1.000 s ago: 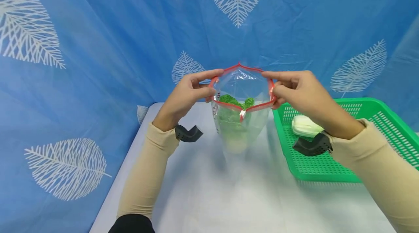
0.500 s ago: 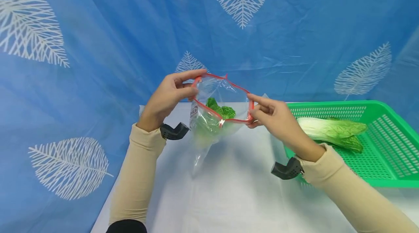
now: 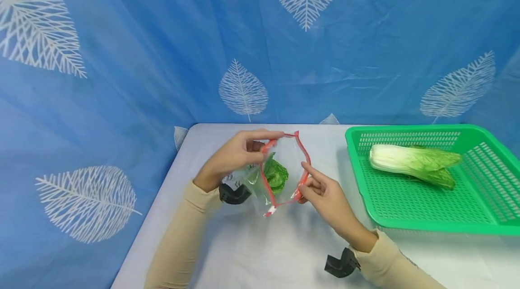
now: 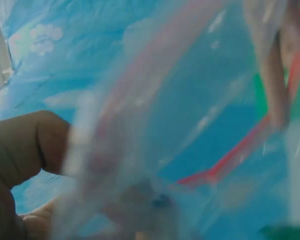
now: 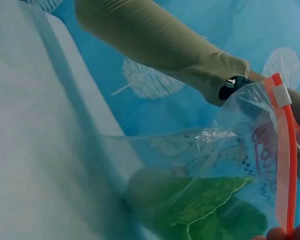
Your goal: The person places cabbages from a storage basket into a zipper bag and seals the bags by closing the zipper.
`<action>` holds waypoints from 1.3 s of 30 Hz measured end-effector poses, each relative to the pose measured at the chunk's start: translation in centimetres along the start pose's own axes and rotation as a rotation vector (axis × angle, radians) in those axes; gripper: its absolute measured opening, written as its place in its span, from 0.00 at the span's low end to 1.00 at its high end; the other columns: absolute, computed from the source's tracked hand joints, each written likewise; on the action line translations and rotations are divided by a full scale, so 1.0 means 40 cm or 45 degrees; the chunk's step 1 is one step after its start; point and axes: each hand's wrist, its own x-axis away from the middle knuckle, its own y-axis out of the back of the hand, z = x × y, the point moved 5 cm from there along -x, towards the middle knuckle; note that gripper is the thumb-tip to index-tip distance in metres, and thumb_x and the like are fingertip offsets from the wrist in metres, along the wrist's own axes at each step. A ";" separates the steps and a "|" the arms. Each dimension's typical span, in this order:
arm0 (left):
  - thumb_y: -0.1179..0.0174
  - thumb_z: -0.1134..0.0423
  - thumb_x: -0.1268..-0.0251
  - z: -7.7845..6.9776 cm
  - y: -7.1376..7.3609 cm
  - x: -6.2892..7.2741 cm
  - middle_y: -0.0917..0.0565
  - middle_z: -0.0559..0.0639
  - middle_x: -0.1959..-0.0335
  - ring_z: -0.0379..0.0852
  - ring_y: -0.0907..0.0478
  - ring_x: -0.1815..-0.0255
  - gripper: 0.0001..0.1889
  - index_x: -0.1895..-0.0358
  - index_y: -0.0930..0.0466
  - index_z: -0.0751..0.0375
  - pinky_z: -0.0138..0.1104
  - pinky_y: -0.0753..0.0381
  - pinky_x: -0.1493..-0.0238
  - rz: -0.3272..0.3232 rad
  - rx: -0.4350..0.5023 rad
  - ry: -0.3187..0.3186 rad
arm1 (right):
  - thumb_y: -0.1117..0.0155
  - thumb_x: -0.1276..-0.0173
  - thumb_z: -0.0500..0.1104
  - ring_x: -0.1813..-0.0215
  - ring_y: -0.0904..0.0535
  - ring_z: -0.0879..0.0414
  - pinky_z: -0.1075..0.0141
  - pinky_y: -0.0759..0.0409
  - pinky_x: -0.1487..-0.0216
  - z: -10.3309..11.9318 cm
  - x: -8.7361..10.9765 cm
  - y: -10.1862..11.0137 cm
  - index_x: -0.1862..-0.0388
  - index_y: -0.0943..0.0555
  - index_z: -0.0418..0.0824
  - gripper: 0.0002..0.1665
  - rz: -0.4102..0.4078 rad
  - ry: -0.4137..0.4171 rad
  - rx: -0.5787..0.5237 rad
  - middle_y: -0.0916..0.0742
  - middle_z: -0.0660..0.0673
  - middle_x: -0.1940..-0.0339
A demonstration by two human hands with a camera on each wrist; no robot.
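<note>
A clear zip bag (image 3: pixel 286 153) with a red zip rim and a white slider hangs tilted between both hands, its mouth spread wide. Inside it sits a leafy green vegetable (image 3: pixel 276 177), whose leaves also show through the plastic as a green vegetable (image 5: pixel 210 205) in the right wrist view. My left hand (image 3: pixel 243 153) pinches the rim on the left side, thumb on the near face and forefinger stretched along the top. On the opposite side, my right hand (image 3: pixel 322 194) pinches the red rim between thumb and fingers.
A green perforated basket (image 3: pixel 430 223) stands on the right of the white table (image 3: pixel 260 253), with a pale-stemmed leafy cabbage (image 3: pixel 410 161) lying in it. Behind the table hangs a blue leaf-patterned cloth (image 3: pixel 365 54).
Both hands have come down with the bag and its mouth has turned sideways. The right hand has moved left and nearer, leaving the cabbage in the basket fully visible.
</note>
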 end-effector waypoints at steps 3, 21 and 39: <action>0.47 0.73 0.36 0.053 -0.066 -0.015 0.24 0.54 0.45 0.52 0.34 0.75 0.32 0.27 0.25 0.50 0.36 0.33 0.79 0.054 0.002 -0.007 | 0.35 0.26 0.38 0.68 0.15 0.52 0.62 0.15 0.61 -0.047 0.026 0.005 0.21 0.36 0.36 0.38 -0.029 -0.061 -0.005 0.14 0.39 0.68; 0.47 0.88 0.38 0.286 -0.256 -0.044 0.32 0.77 0.37 0.44 0.29 0.58 0.31 0.28 0.32 0.77 0.26 0.26 0.60 0.063 0.231 -0.289 | 0.37 0.27 0.32 0.80 0.21 0.52 0.62 0.19 0.75 -0.199 0.087 0.038 0.20 0.37 0.34 0.38 -0.115 -0.307 -0.031 0.18 0.39 0.76; 0.46 0.84 0.35 0.361 -0.264 -0.054 0.29 0.57 0.28 0.54 0.26 0.42 0.32 0.26 0.29 0.64 0.28 0.24 0.50 0.078 0.347 -0.189 | 0.37 0.27 0.31 0.75 0.18 0.52 0.60 0.16 0.74 -0.222 0.108 0.043 0.19 0.38 0.40 0.40 -0.118 -0.152 0.088 0.17 0.40 0.69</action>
